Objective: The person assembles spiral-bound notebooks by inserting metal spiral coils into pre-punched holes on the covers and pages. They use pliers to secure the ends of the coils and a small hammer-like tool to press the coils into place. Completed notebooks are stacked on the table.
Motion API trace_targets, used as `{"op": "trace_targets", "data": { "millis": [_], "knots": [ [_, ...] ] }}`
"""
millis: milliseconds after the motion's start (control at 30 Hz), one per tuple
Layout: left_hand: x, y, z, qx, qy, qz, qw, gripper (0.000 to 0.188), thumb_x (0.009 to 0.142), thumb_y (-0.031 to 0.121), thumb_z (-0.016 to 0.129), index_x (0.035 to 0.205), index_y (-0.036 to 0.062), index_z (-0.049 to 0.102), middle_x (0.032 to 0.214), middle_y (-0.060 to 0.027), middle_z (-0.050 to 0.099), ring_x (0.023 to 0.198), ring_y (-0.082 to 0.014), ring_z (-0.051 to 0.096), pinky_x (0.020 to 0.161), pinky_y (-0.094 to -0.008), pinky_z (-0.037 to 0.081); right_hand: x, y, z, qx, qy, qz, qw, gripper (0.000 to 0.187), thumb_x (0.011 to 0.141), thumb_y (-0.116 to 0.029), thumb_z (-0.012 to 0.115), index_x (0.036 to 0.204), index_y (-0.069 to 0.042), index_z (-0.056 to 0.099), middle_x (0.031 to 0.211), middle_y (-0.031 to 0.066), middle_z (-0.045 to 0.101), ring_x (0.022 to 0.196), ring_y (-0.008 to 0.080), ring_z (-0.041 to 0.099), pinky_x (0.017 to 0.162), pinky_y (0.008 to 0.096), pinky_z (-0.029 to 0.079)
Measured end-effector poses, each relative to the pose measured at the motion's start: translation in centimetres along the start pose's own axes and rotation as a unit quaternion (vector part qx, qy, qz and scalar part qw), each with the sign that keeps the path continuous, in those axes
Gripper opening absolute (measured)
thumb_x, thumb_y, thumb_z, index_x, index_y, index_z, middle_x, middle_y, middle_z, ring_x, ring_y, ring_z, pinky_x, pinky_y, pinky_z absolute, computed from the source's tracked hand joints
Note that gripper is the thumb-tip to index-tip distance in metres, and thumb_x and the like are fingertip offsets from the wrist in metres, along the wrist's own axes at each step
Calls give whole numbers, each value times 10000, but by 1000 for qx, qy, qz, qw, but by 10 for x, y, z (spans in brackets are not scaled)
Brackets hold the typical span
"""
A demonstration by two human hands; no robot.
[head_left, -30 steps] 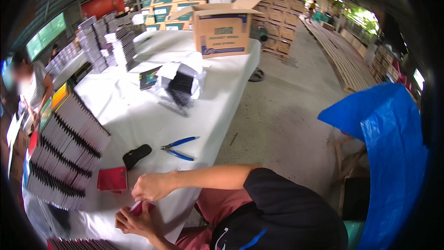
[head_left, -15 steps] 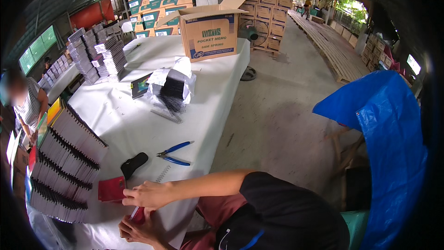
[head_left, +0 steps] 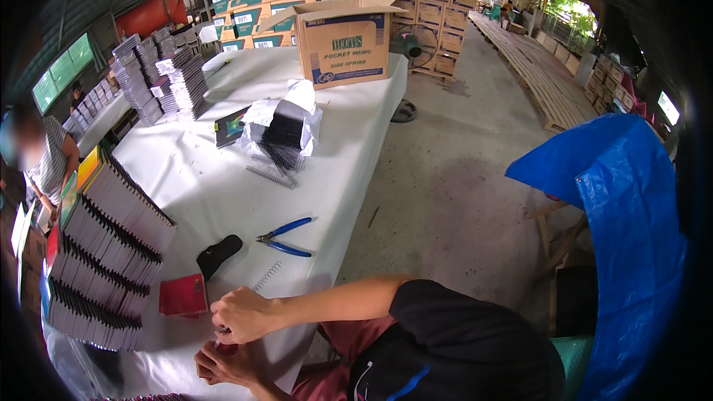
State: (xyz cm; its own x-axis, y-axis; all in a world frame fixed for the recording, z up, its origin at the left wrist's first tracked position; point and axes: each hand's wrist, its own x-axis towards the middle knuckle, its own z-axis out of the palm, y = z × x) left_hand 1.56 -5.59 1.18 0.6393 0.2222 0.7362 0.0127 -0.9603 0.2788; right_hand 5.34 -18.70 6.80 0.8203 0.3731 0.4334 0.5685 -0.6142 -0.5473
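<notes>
My left hand (head_left: 223, 365) is closed around a small red notebook (head_left: 226, 348), which my fingers mostly hide. Just above it my right hand (head_left: 242, 315) pinches at the notebook's upper end; whatever lies between those fingertips is too small to make out. Another red notebook (head_left: 183, 295) lies flat on the white-covered table (head_left: 223, 200), left of my right hand. Close by are a black elongated pouch-like object (head_left: 220, 255), a loose metal spiral coil (head_left: 268, 275) and blue-handled pliers (head_left: 286, 238), their handles spread.
Tall rows of spiral-bound notebooks (head_left: 111, 260) stand at the left. Farther off are black coils (head_left: 284, 134) on crumpled white paper, notebook stacks (head_left: 178, 85) and an open cardboard box (head_left: 345, 48). A blue tarp (head_left: 631, 230) hangs at right. Another person (head_left: 52, 156) stands at far left.
My right hand has drawn into a tighter pinch over the held notebook, which shows less now. The whole view has shifted slightly.
</notes>
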Motion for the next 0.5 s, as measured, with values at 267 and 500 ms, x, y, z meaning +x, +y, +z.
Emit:
{"op": "trace_targets", "data": {
  "millis": [267, 500],
  "knots": [
    [2, -2, -6, -37, -36, 9, 999, 666, 544, 659, 719, 788, 88, 479, 879, -89, 459, 951, -337, 429, 799, -488, 317, 14, 16, -28, 86, -222, 47, 970, 294, 727, -326, 576, 897, -98, 653, 922, 144, 630, 899, 335, 608, 781, 440, 482],
    [7, -8, -12, -129, -47, 27, 990, 589, 587, 542, 766, 897, 78, 576, 971, -115, 488, 1015, -325, 405, 902, -455, 321, 56, 92, -43, -245, -154, 93, 953, 402, 773, -310, 586, 1161, -209, 559, 1159, 102, 539, 1149, 280, 474, 936, 512, 361]
  ]
}}
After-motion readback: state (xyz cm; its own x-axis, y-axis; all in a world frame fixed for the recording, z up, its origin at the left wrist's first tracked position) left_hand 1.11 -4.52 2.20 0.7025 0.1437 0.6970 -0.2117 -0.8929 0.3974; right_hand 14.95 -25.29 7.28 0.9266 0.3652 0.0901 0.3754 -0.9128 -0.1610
